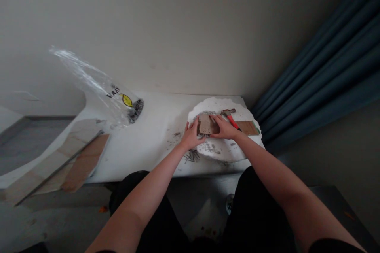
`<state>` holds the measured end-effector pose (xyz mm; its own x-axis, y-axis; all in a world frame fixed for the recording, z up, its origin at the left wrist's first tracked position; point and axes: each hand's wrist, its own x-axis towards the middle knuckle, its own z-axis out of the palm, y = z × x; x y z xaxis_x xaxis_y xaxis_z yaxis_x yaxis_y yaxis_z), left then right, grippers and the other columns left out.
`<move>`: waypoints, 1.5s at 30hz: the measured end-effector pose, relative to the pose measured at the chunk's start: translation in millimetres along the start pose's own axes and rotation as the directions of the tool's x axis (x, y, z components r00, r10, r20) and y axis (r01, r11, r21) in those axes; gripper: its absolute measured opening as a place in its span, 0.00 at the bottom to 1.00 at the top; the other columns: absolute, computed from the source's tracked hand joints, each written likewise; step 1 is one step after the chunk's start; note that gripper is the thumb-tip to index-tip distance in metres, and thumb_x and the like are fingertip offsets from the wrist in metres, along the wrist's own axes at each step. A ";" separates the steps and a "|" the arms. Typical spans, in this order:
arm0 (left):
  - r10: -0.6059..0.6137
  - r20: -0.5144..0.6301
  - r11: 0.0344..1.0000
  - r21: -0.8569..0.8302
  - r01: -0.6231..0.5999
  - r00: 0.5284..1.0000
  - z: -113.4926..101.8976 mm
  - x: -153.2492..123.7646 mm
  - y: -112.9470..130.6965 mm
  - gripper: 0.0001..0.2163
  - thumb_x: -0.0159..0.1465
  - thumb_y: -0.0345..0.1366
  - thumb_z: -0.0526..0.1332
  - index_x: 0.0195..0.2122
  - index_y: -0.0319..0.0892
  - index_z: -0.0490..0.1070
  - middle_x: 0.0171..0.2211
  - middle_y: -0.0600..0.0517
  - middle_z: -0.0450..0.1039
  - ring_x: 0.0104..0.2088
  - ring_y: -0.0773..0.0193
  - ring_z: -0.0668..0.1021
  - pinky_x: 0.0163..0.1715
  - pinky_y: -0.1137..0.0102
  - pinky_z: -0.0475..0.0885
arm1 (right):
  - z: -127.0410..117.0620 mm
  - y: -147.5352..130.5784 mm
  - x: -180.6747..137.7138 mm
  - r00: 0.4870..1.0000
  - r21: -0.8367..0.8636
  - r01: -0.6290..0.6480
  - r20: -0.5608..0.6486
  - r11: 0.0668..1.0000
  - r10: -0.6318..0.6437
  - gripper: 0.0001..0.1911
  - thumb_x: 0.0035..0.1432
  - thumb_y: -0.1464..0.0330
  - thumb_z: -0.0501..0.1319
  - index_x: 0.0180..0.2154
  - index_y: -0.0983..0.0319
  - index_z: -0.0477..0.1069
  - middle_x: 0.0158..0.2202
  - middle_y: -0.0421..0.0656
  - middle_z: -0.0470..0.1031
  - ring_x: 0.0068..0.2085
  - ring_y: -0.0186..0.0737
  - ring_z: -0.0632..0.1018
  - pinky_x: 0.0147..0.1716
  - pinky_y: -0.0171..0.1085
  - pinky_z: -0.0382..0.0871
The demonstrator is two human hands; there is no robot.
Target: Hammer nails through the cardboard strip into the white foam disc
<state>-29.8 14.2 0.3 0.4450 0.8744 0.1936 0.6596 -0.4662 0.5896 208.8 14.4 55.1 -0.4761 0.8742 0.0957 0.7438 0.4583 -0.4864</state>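
Observation:
A small brown cardboard-like piece [206,124] lies on a white round foam slab [219,150] at the right end of a white table. My left hand [190,136] grips the piece's left edge with curled fingers. My right hand [225,127] presses on its right side, fingers bent over it. A red-handled hammer [230,117] lies just behind my right hand. A pile of small dark nails [192,155] sits on the table below my left hand.
A clear plastic bag [103,91] with a yellow logo leans against the wall at the table's left. Brown boards [80,164] lie at the left front edge. A brown strip [248,127] lies right of the hammer. Blue curtain [326,71] hangs at right.

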 end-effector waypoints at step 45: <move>0.304 0.067 0.923 0.226 -0.311 0.950 -14.7 -3.7 11.6 0.27 0.68 0.48 0.62 0.66 0.46 0.66 0.70 0.44 0.63 0.73 0.47 0.59 0.74 0.45 0.42 | -8.8 17.6 -7.1 0.991 -0.101 0.043 0.129 0.994 -0.030 0.32 0.58 0.63 0.71 0.62 0.63 0.74 0.62 0.56 0.70 0.61 0.59 0.72 0.63 0.56 0.64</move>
<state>-32.7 7.6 17.9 0.6640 0.6801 0.3108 0.6072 -0.7330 0.3068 229.4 17.7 53.5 -0.5545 0.8322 -0.0026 0.7662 0.5093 -0.3919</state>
